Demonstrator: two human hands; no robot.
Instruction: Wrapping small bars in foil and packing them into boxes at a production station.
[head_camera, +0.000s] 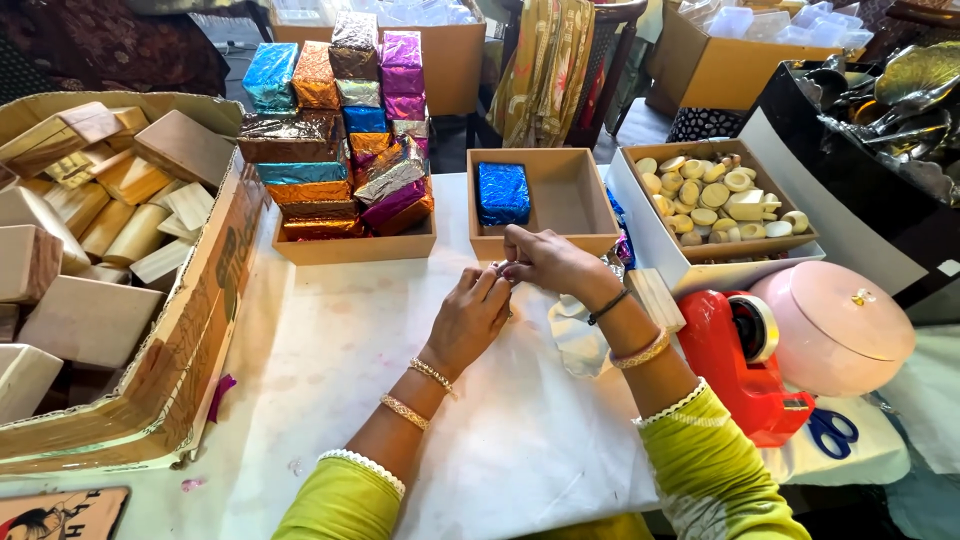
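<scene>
While many wooden blocks (90, 240) are lying bare in the big cardboard box (190, 330) at the far left, a good number is already wrapped: the low tray (350, 248) beside it carries a high pile of blocks in shiny foil (345, 130), blue, orange, purple and silver. So, as I judge it, the wrapping work is somewhere in the middle, with much done and much left. On the white counter (330, 350), near its centre, the left hand (470, 315) and the right hand (545, 262) meet just in front of a small cardboard box (585, 205). The fingers of both hands are pinched together on a small thing (502, 270) between them; it is mostly hidden and I cannot tell what it is. The small box holds only one blue foil block (502, 193) at its left side, and the rest of it is free. Further right, a white-edged box (640, 215) is filled with small pale round pieces (705, 195). Next come a red tape dispenser (745, 365), a pink round lidded pot (835, 325) and blue scissors (830, 432), all near the counter's right edge.
</scene>
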